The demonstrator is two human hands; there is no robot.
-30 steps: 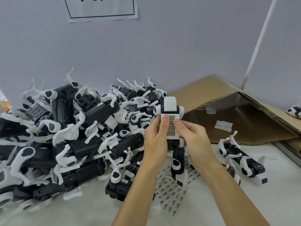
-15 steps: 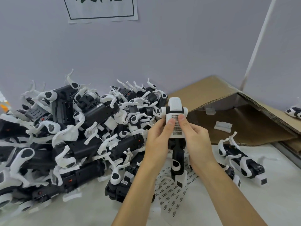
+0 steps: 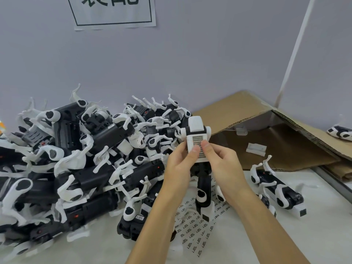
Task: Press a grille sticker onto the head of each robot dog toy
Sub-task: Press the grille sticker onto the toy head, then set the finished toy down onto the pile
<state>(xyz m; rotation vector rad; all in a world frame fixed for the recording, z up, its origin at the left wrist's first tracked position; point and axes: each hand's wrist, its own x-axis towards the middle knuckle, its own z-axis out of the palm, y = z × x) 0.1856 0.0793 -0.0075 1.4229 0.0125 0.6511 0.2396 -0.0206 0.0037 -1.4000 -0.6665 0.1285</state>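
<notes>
White backing sheet printed with small black labels (image 3: 198,233) lies on the pale counter (image 3: 285,235), nearest, under the raised toy.

Above it, both hands hold one black-and-white plastic robot dog toy (image 3: 198,149) upright, head up. Left hand (image 3: 179,164) wraps the head's left edge, thumb on the face. Right hand (image 3: 222,164) wraps the right edge, thumb beside the other. Both thumbs bear on the lower part of the dark grid-patterned grille sticker (image 3: 199,144); its upper rows show above the thumb tips.

Change: a second ago the thumbs sat at the sticker's top corners, most of the grid showing below them. They have since slid down the face. Read: top edge already seated, smoothing pass under way, this toy close to done.

Left of the held toy, heaped pile of black-and-white robot dogs (image 3: 76,159) against the wall. Right of it, another black-and-white dog (image 3: 276,187) lying on the counter, stickered or not I cannot tell. Beyond, flattened brown cardboard (image 3: 266,134).
</notes>
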